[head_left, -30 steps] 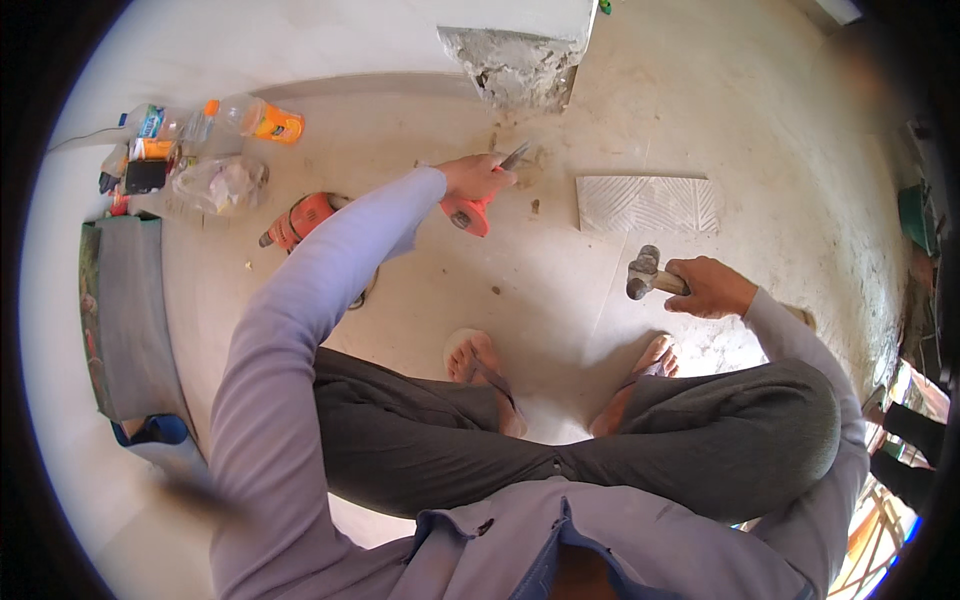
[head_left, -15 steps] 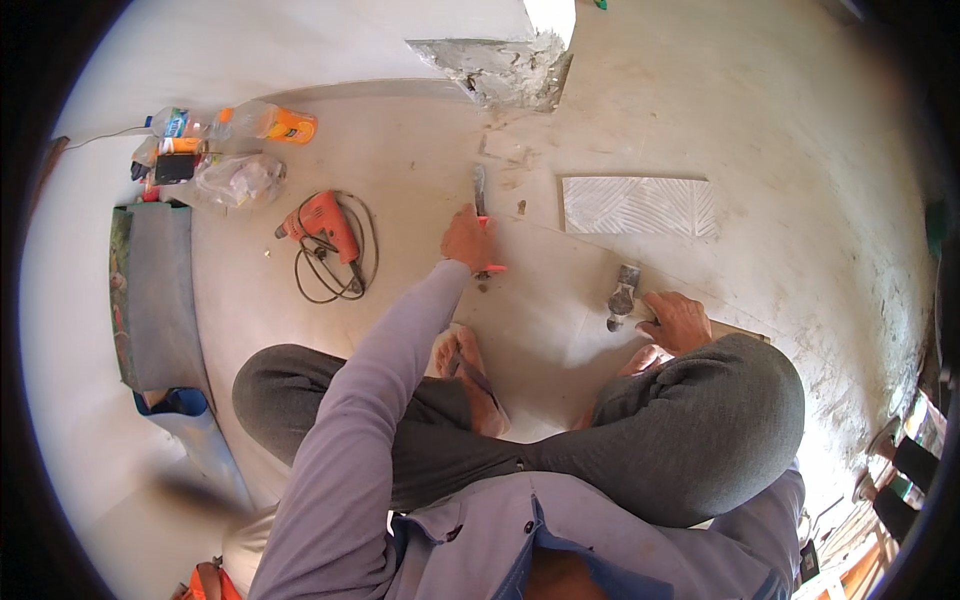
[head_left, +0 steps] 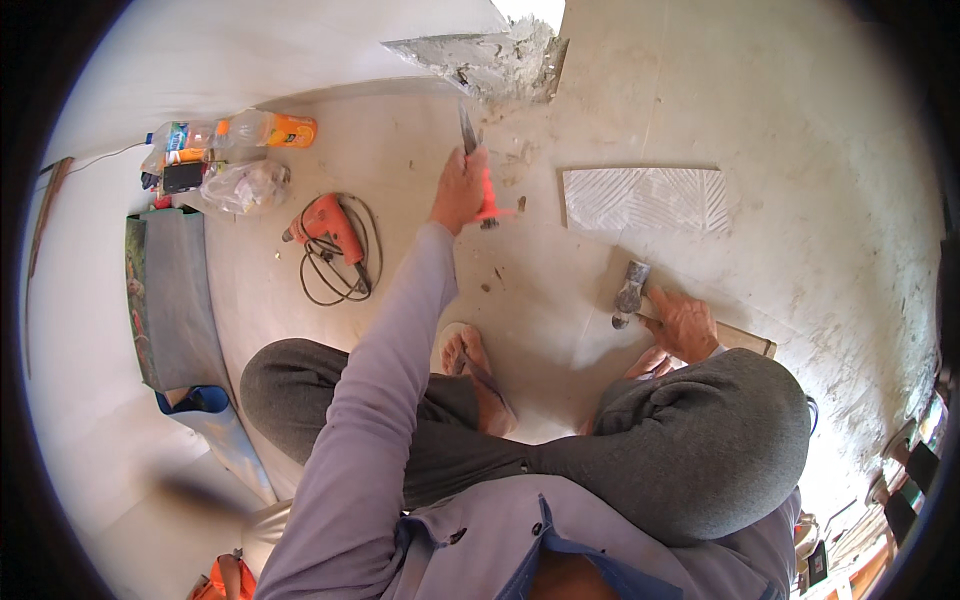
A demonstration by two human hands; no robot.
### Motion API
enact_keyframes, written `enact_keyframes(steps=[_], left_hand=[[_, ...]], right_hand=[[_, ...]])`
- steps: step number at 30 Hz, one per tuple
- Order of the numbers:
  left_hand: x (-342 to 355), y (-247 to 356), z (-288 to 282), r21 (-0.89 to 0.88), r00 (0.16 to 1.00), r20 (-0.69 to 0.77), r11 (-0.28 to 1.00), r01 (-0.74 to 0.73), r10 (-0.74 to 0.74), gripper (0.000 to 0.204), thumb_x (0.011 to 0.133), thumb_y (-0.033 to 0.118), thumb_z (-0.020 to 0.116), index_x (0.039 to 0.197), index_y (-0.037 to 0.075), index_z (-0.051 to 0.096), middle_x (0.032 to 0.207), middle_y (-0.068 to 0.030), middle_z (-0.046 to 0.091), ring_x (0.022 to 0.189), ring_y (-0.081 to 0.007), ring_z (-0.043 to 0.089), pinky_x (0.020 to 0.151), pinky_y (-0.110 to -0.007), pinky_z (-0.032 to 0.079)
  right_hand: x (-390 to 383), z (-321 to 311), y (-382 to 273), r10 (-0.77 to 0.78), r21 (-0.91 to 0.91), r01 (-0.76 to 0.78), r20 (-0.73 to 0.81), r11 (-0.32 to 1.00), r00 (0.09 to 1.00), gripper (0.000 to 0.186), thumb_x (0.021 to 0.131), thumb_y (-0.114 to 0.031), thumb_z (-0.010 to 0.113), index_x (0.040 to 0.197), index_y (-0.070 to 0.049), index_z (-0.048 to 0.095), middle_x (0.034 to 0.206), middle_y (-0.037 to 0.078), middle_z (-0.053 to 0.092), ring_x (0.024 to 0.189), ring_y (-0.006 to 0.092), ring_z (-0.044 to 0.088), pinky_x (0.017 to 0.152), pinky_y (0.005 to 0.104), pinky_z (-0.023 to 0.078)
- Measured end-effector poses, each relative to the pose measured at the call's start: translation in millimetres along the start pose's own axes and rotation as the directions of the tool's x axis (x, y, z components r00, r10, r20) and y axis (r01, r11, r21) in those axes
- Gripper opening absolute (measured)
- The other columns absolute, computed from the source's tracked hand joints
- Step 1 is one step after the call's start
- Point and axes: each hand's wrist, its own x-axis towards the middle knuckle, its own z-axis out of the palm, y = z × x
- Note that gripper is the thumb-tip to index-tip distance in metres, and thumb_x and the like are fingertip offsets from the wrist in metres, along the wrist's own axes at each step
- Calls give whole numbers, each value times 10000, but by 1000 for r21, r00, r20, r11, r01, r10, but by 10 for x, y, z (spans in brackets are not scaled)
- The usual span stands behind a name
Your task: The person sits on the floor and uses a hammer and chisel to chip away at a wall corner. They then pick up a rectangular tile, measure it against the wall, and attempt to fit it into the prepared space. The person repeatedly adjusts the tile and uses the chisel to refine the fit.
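Note:
In my left hand (head_left: 461,190) is a chisel with a metal blade (head_left: 468,132) and a red hand guard. The blade points away from me, toward the broken, rough lower end of a wall column (head_left: 515,62), with a gap between them. A hammer (head_left: 630,293) is in my right hand (head_left: 686,324), which sits low beside my right knee. Its metal head sticks out to the left of my fingers, and most of the handle is hidden by the hand.
A white ridged tile (head_left: 645,198) lies on the floor at the right. To the left are a red corded drill (head_left: 330,230), plastic bottles (head_left: 255,128), a clear plastic bag (head_left: 245,187) and a grey rolled mat (head_left: 175,300). A flat brownish piece (head_left: 748,342) lies beside my right knee.
My left hand has moved forward with the chisel, lifting it from the floor toward the broken column. My right hand stays nearly in place with the hammer.

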Motion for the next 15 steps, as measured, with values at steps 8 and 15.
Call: enact_keyframes(steps=[8, 15], left_hand=[[218, 421, -300, -191, 989, 109, 974, 122, -102, 310, 968, 360, 488, 898, 58, 484, 691, -1, 473, 537, -88, 441, 472, -265, 402], [474, 193, -431, 247, 994, 91, 966, -76, 55, 457, 898, 412, 512, 924, -44, 515, 882, -203, 612, 802, -309, 595, 753, -400, 469]], right_hand=[[42, 29, -33, -49, -58, 46, -43, 997, 998, 377, 858, -318, 644, 1117, -96, 482, 900, 158, 640, 866, 356, 640, 727, 469, 510], [93, 17, -143, 5, -94, -6, -11, 996, 1000, 374, 842, -302, 659, 1108, -98, 492, 910, 156, 645, 887, 355, 640, 745, 476, 505]])
